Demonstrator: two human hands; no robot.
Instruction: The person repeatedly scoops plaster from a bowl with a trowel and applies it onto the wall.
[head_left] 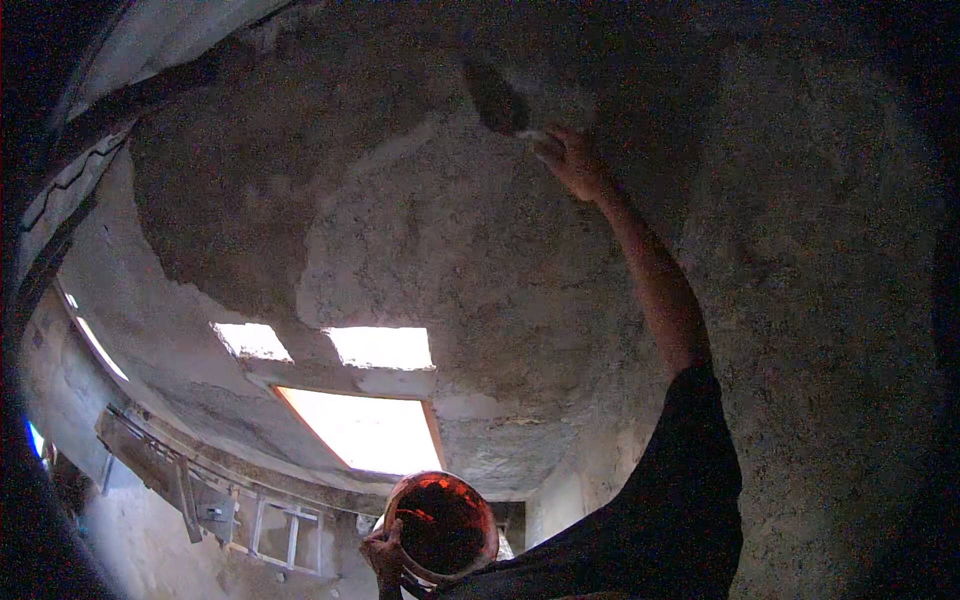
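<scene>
One round bucket (481,503), reddish inside

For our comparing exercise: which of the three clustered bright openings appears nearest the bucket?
The largest, lowest opening, brown-edged, just above the bucket; the two smaller openings sit farther up.

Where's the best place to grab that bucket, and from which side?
Probably the rim of the bucket, approached from the left, where the left hand holds it. Its round mouth faces the camera, leaving an edge to hook over, while the dark sleeve crowds its lower right.
</scene>
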